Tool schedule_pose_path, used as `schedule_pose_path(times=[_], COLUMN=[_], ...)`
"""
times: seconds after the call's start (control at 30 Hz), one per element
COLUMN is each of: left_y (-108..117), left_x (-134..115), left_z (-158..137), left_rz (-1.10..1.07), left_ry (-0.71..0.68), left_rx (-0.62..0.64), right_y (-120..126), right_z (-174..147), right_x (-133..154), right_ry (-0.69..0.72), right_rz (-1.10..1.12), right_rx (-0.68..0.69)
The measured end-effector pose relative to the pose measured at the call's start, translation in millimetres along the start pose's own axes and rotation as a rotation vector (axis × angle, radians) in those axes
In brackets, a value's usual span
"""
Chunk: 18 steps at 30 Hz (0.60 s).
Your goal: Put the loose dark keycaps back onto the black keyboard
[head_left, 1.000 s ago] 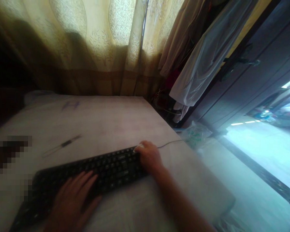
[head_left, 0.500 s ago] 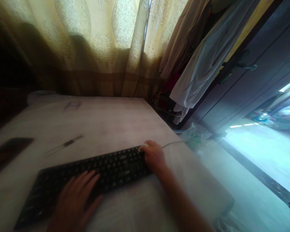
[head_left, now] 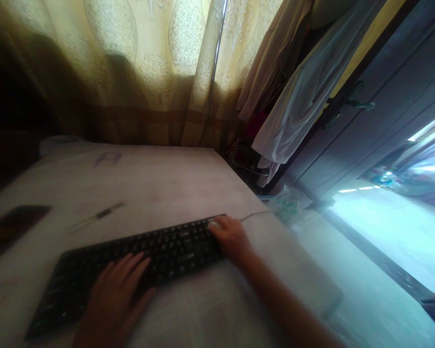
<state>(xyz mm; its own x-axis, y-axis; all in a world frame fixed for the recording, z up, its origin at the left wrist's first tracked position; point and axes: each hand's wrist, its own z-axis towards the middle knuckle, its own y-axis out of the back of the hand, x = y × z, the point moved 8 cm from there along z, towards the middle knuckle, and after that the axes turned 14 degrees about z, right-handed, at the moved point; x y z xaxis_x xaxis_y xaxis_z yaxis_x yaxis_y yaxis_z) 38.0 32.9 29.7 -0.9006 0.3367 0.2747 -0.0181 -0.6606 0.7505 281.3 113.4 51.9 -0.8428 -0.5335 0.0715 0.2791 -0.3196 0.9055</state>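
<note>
A black keyboard (head_left: pixel 174 246) lies at a slant across the pale table. My left hand (head_left: pixel 114 290) rests flat on its left half, fingers stretched out and thumb apart. At the keyboard's right end, my right hand (head_left: pixel 234 237) is closed, with its fingertips over the keys near the top corner. A small white wad (head_left: pixel 213 225) shows at those fingers; its kind I cannot make out, perhaps soft material. A thin cable (head_left: pixel 255 213) runs from behind the right hand toward the table's right edge.
Behind the keyboard lies a thin tool with a dark middle (head_left: pixel 103 213), blurred. A dark flat object (head_left: pixel 14 227) is at the left. Curtains (head_left: pixel 152 72) hang beyond the table (head_left: pixel 159 179); hanging clothes (head_left: pixel 293 111), a plastic bag (head_left: pixel 290 203) and a door (head_left: pixel 362 106) are to the right.
My right hand has shifted slightly toward me along the keyboard's right end, and less of the white wad shows. My left hand has stayed nearly in place. The view has turned slightly.
</note>
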Motion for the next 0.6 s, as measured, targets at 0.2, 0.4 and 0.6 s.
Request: schedule_pose_path(times=[0.2, 0.4, 0.6], left_y=[1, -5, -6], left_x=[1, 5, 4], left_z=[1, -4, -6], left_rz=[-0.005, -0.070, -0.049], left_ry=[0.003, 0.048, 0.036], left_rx=[-0.004, 0.033, 0.059], right_y=[6, 6, 11], right_z=[-3, -7, -15], right_x=[7, 8, 9], right_ry=[0.097, 0.062, -0.008], right_rz=[-0.022, 0.009, 0.124], right_rx=[-0.032, -0.010, -0.063])
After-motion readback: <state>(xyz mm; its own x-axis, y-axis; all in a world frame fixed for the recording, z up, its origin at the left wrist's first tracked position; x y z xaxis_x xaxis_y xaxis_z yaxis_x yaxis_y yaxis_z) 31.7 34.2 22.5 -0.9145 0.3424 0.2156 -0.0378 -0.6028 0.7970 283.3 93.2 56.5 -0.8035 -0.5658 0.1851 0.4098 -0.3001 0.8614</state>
